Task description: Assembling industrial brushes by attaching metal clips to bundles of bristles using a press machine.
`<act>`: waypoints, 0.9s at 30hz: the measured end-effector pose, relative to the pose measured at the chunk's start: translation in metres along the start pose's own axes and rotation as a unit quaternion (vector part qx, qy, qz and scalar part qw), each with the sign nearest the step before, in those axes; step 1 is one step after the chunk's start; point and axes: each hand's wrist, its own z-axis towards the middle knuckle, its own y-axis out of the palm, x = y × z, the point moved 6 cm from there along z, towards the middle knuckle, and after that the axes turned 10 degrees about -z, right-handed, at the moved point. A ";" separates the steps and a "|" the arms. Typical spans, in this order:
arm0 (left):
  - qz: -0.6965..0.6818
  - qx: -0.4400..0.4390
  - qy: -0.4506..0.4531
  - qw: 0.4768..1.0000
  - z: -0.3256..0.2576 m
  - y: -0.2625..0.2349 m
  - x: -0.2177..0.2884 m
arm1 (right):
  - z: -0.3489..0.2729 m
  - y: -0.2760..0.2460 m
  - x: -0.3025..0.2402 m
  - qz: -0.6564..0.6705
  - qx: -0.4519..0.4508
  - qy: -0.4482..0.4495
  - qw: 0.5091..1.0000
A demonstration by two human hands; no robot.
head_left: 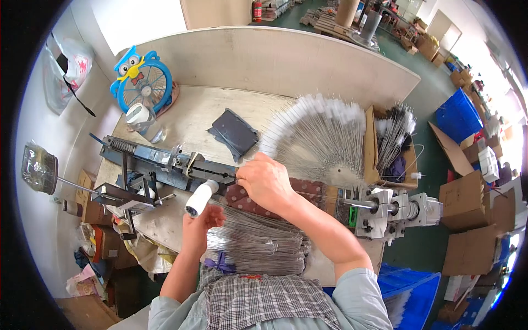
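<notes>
My right hand (265,179) is closed in a pinch at the right end of a dark metal rail fixture (212,169). A thin metal wire (313,196) seems to run from its fingertips, behind my wrist, toward a metal spindle unit (385,209) on the right. My left hand (203,221) has its fingers loosely curled and apart, just below a white cylindrical handle (202,198); whether they touch is unclear. Under my right forearm lies a dotted brown cloth (308,190). A thick bundle of straight metal wires (258,239) lies between my arms, close to my body.
Wire brushes with white bristle tips (319,132) fan out on the table (198,104). A cardboard box (371,140) of more brushes stands beside them. Further left are a dark flat pad (234,132), a clear jar (146,124) and a blue fan (146,85). A low partition (264,60) borders the back.
</notes>
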 end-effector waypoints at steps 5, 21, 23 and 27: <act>-0.253 -0.079 -0.144 0.953 0.009 0.043 -0.009 | 0.002 -0.003 -0.007 -0.016 -0.012 0.013 1.000; -0.114 -0.075 -0.083 0.987 0.024 0.055 -0.047 | -0.060 -0.045 0.002 -0.023 0.074 -0.006 0.997; -0.154 -0.081 -0.034 0.984 0.025 0.055 -0.058 | -0.077 -0.025 0.004 0.011 0.030 0.008 0.999; 0.201 -0.124 0.082 0.968 0.039 0.045 -0.046 | -0.080 0.022 0.008 0.060 0.001 0.015 0.998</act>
